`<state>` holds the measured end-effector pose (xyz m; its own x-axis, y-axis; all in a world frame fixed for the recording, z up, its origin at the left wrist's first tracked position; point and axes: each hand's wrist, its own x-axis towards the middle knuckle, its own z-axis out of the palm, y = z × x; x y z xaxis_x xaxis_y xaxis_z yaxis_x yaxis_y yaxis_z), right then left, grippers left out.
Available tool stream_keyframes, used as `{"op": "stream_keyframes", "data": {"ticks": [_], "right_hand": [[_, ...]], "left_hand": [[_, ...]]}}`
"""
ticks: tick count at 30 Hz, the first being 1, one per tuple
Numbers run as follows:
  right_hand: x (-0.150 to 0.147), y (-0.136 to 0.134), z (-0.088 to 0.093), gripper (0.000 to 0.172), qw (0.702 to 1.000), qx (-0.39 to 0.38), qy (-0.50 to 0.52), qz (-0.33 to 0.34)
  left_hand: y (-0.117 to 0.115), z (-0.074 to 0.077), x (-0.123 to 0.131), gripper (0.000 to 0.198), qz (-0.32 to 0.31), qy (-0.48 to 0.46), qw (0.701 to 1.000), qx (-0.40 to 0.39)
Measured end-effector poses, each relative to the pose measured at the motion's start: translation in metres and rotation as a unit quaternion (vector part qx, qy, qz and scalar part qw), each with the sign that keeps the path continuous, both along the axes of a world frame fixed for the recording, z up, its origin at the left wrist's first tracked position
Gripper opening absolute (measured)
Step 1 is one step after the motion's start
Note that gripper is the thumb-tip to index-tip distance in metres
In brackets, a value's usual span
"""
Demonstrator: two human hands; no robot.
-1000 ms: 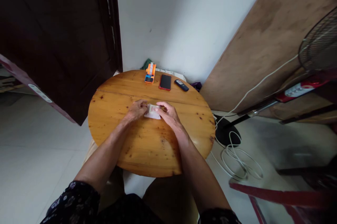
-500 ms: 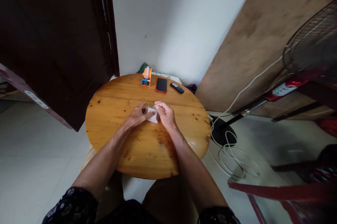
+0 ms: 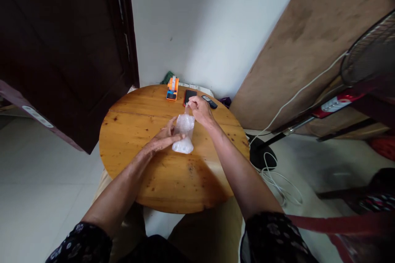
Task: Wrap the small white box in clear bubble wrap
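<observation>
A strip of clear bubble wrap (image 3: pixel 184 133) hangs stretched above the round wooden table (image 3: pixel 173 172). My right hand (image 3: pixel 200 108) is raised and pinches the top end of the wrap between closed fingers. My left hand (image 3: pixel 163 139) lies lower, fingers extended, pressing against the wrap's lower left side where it bunches near the tabletop. Whatever lies inside the wrap is hidden.
At the table's far edge lie an orange tape dispenser (image 3: pixel 172 89), a red-edged phone (image 3: pixel 187 96) and a small dark remote (image 3: pixel 209 101). A dark door (image 3: pixel 61 40) stands left, a leaning board (image 3: pixel 305 49) and a fan (image 3: pixel 367 61) right, white cable (image 3: pixel 277 189) on the floor.
The small folded packet held flat on the table has been pulled open: my right hand rose toward the far edge, drawing the bubble wrap up into a long strip. My left hand stayed low.
</observation>
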<state>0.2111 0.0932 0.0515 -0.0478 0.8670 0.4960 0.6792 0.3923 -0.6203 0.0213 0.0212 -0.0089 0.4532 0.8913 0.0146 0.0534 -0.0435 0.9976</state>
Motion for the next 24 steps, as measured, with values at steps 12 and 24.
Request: {"op": "stream_keyframes", "data": {"ticks": [12, 24], "right_hand": [[0.004, -0.029, -0.016, 0.024, 0.991, 0.018, 0.104, -0.083], [-0.02, -0.07, -0.056, 0.023, 0.985, -0.105, 0.133, -0.022]], "left_hand": [[0.004, -0.004, 0.01, 0.076, 0.106, -0.058, 0.992, -0.029], [0.001, -0.002, 0.011, 0.077, 0.146, -0.049, 0.988, 0.034]]}}
